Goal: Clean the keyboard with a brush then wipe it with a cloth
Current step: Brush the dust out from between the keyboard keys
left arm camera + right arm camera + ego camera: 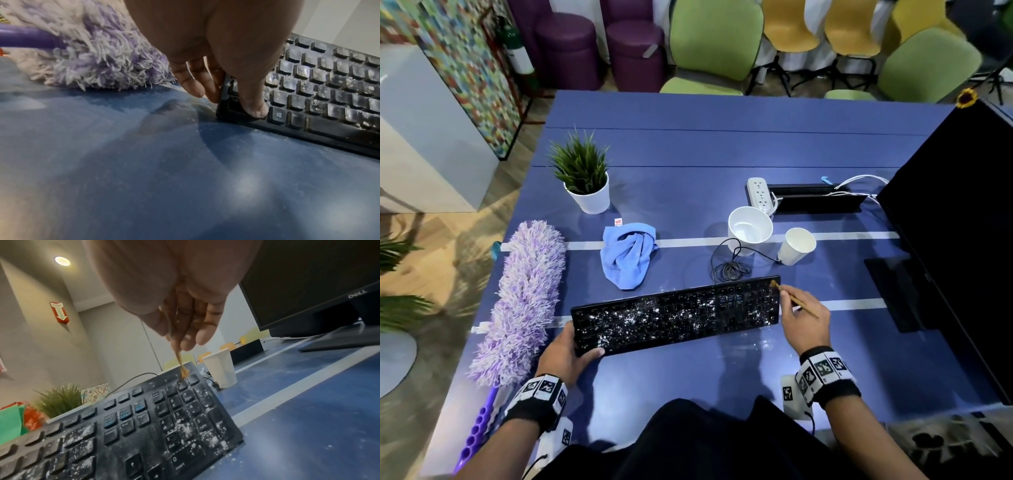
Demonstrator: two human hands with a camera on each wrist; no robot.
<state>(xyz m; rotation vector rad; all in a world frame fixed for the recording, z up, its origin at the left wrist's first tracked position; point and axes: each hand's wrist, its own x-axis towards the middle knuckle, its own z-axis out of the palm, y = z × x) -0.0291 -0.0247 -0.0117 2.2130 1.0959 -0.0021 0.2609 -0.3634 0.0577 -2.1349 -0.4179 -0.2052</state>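
A black keyboard [674,315] dusted with white powder lies on the blue table [688,154], its rear edge raised. My left hand [566,349] grips its near left corner [236,104], thumb on top, fingers behind. My right hand [804,322] pinches a thin wooden brush [794,298] like a pen. The brush's bristle tip [183,374] touches the far right corner of the number pad [185,410]. A crumpled blue cloth [628,253] lies beyond the keyboard, to the left.
A purple fluffy duster [524,301] lies left of the keyboard. Behind it are a coiled cable [729,267], two white paper cups [750,229] [796,246], a power strip [758,193] and a potted plant [585,178]. A dark monitor [962,222] stands at the right.
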